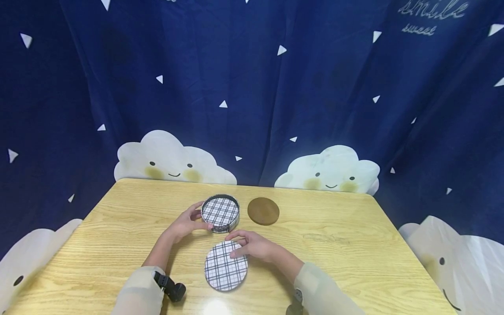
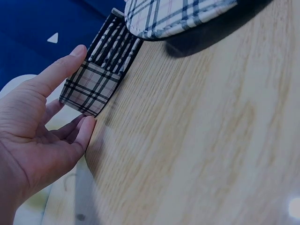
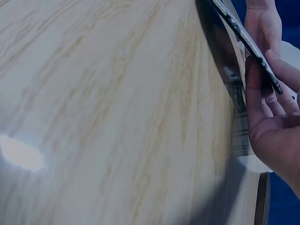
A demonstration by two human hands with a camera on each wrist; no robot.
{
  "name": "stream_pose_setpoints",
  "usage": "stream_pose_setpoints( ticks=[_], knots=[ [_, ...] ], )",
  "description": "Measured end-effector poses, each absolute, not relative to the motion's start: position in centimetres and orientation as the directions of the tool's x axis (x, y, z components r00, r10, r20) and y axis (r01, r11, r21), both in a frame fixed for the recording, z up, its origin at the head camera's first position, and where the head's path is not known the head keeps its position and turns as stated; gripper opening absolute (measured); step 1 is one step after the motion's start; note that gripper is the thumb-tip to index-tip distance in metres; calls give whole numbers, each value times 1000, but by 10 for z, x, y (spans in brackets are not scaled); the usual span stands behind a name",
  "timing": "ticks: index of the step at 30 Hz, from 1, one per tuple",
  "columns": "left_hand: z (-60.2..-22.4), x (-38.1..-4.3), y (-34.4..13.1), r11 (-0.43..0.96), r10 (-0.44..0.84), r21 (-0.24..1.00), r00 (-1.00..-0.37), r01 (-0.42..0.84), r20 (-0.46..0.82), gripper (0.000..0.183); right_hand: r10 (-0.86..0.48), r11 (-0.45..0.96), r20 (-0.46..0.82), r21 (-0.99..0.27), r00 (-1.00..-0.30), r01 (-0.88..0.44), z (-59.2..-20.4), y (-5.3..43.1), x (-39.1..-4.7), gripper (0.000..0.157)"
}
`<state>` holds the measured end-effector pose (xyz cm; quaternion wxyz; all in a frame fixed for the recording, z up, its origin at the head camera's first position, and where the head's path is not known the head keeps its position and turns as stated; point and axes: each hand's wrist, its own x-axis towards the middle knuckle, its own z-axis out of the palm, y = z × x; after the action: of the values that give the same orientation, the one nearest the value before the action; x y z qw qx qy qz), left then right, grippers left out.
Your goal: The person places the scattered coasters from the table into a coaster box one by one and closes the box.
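Observation:
A round plaid coaster holder with a dark rim stands on the table, plaid coasters stacked inside. My left hand grips its left side, thumb at the front, fingers further back; in the left wrist view, coaster edges show through a gap in the holder's wall. My right hand pinches a loose round plaid coaster by its upper right edge, thumb on top. Edge-on in the right wrist view, this coaster is thin and tilted above the table. Fingers beneath it are partly hidden.
A brown round disc lies flat on the wooden table, right of the holder. Behind the table's back edge hangs a dark blue curtain with white clouds and triangles.

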<state>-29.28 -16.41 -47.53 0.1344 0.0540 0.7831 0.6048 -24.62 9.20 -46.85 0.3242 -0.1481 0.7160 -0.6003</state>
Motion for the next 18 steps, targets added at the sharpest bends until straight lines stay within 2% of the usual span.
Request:
stream_pose_setpoints(
  ticks=[18],
  knots=[
    [-476, -292, -165, 263, 252, 962, -957, -74, -142, 99, -594, 160, -253, -967, -764, 197, -463, 109, -256, 48]
  ],
)
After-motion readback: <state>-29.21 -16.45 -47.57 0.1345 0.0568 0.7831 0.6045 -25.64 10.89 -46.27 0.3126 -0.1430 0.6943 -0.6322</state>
